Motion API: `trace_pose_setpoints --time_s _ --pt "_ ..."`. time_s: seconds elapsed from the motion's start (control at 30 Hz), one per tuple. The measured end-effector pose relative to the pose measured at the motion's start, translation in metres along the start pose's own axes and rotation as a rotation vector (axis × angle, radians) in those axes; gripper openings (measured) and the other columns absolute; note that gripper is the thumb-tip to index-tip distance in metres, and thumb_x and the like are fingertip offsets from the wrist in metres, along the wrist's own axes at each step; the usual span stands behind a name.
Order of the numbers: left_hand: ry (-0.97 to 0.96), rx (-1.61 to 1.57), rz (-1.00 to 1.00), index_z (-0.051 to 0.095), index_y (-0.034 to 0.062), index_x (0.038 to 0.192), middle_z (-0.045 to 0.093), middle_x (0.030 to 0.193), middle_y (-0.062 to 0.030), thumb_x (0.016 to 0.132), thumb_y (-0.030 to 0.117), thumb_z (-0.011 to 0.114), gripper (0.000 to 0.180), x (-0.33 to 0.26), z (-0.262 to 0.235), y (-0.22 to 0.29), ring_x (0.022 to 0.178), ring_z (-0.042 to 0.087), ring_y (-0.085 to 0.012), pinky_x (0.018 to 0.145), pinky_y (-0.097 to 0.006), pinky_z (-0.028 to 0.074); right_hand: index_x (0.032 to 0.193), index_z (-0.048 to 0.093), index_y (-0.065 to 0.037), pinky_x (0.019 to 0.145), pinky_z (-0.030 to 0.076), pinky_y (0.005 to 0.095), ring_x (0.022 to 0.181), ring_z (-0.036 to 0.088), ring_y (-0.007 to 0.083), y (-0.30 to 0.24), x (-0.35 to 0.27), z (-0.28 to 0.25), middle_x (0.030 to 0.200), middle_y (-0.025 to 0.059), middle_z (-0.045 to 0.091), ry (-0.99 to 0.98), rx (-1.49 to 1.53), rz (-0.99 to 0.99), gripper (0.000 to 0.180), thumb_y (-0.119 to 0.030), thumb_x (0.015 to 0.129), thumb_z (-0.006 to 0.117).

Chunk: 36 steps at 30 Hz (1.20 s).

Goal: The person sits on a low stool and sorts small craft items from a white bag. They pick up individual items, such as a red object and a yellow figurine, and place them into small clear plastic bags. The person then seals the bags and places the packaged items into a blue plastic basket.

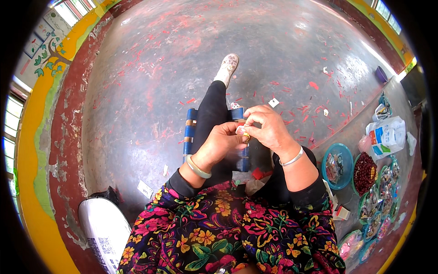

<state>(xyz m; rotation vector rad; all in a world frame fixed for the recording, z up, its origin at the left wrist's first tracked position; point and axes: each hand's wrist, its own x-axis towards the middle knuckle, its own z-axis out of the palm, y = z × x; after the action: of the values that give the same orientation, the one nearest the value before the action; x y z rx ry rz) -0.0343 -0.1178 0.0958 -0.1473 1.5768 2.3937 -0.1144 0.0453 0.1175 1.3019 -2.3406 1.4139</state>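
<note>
My left hand [218,141] and my right hand [269,127] meet over my lap, thumbs and fingers pinched close together. Between their fingertips is a small red-and-yellow piece [247,134], mostly covered, so its kind cannot be made out. A pale bangle [197,167] circles my left wrist and a silver one [292,157] my right. Under the hands stands a low frame with blue and brown bands [188,132], across which my black-trousered leg [210,112] stretches forward.
Red scraps [313,85] litter the grey floor. On the right stand a blue basin [329,155], a dish of dark red beads [365,173], several trays of small parts and a white plastic bag [388,136]. A white sack [105,223] lies at lower left.
</note>
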Motion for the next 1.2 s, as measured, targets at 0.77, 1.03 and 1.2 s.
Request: trace_pose_setpoints --time_s 0.77,1.03,1.2 --pt "0.079 -0.102 0.015 0.05 -0.0032 0.12 0.06 0.107 -0.0091 0.086 -0.003 0.055 0.034 -0.002 -0.002 0.003 0.091 0.062 -0.0172 0.078 -0.025 0.055 0.084 0.066 -0.008 0.084 0.044 0.0349 0.1 0.054 0.0255 0.003 0.0 -0.01 0.103 0.0093 0.059 -0.066 0.17 0.095 0.013 -0.014 0.072 0.069" --pt "0.054 -0.203 0.034 0.053 -0.0048 0.115 0.062 0.101 -0.0097 0.094 0.01 0.048 0.027 -0.003 0.0 0.004 0.087 0.063 -0.0169 0.076 -0.025 0.055 0.083 0.066 -0.01 0.091 0.042 0.039 0.109 0.049 0.033 0.002 -0.002 -0.005 0.116 0.0156 0.054 -0.13 0.006 0.015 0.015 -0.01 0.068 0.068" --pt "0.087 -0.119 0.051 0.056 -0.0038 0.113 0.062 0.098 -0.0083 0.096 0.016 0.046 0.028 -0.001 0.001 -0.002 0.086 0.063 -0.0159 0.074 -0.025 0.056 0.084 0.065 -0.01 0.093 0.041 0.0403 0.113 0.047 0.0347 0.0 -0.002 -0.007 0.118 0.0174 0.053 -0.193 -0.014 0.021 0.018 -0.008 0.066 0.067"
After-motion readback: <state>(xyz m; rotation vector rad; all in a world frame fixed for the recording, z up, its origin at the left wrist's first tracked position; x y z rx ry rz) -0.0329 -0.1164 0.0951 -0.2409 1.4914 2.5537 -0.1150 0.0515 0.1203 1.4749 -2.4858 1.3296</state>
